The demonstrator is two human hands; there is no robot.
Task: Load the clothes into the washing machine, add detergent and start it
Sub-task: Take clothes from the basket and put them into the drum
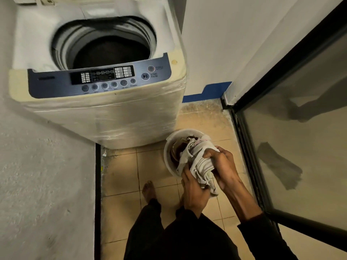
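— Down on the floor [122, 177], what's in the bucket [167, 147]?
— Dark clothes [181, 148], right beside the washer [105, 109].
— And the hands?
— Left hand [193, 188] and right hand [225, 166] both grip a pale cloth [199, 162] with curled fingers, just over the bucket.
— The drum [110, 51]?
— Lid up; something dark at the bottom, can't tell what.

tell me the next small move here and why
Probably lift the pale cloth up and left and drop it into the washing machine. Both the left hand and the right hand already grip it above the white bucket, the lid is up, and dark clothes remain in the bucket.
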